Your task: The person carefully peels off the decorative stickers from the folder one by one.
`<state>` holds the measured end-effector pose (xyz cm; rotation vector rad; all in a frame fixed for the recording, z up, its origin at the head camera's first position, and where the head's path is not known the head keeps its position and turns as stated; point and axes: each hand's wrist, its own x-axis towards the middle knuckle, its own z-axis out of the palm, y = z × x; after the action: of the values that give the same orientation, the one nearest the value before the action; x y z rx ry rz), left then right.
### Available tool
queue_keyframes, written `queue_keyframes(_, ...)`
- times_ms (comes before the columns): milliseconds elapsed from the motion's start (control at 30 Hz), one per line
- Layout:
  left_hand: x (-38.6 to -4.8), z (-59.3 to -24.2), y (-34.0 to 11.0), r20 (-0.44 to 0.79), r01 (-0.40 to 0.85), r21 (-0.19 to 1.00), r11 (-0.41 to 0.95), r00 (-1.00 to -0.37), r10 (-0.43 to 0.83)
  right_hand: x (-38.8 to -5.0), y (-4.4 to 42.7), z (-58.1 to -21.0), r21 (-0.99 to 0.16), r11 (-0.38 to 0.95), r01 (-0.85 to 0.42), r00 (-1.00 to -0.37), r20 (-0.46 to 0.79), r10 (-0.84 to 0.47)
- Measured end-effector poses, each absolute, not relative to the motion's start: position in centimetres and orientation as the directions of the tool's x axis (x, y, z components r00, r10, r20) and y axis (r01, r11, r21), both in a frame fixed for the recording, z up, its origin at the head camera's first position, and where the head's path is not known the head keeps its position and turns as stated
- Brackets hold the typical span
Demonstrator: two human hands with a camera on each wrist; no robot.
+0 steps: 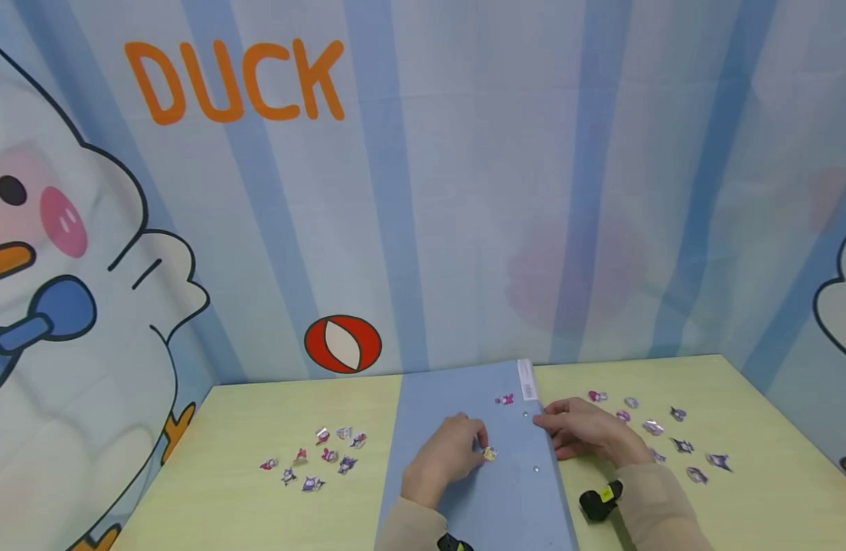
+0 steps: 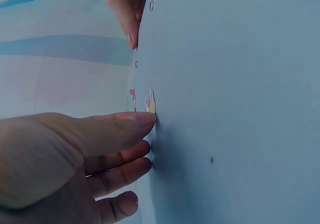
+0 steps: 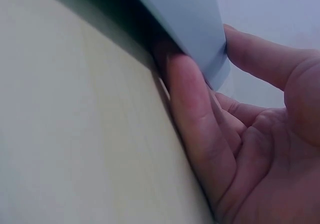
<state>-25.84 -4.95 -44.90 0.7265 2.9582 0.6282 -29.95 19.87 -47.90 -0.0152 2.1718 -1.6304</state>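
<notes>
A blue folder lies in the middle of the table, with a white barcode label at its far right corner. My left hand is over it, pinching a small yellow-and-white sticker between thumb and fingers; in the left wrist view the sticker shows at the thumb tip, close to the blue surface. My right hand grips the folder's right edge. In the right wrist view, its thumb is on top and fingers are underneath. A pink sticker sits near the label.
Several small cartoon stickers are scattered left of the folder, and several more to the right. Two small round studs, one a clear stud, line the folder's right side. A duck-print curtain hangs behind the yellow table.
</notes>
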Motion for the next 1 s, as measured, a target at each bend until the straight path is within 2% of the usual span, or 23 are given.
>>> queue_keyframes(233, -25.7, -45.2, -4.3, 0.071, 0.406, 0.430, 0.807, -0.906, 0.418, -29.9, 20.0, -48.0, -0.924, 0.296, 0.241, -0.909, -0.322, -0.266)
queue_keyframes(567, -25.3, -45.4, -3.7, 0.093, 0.394, 0.314, 0.864, -0.918, 0.385, -29.9, 19.9, -48.0, -0.927, 0.300, 0.226, -0.911, -0.310, -0.272)
queue_keyframes(1000, -25.2, -45.4, -3.6, 0.120, 0.412, 0.300, 0.861, -0.911, 0.394, -30.1, 20.0, -48.2, -0.927, 0.292, 0.237, -0.905, -0.320, -0.279)
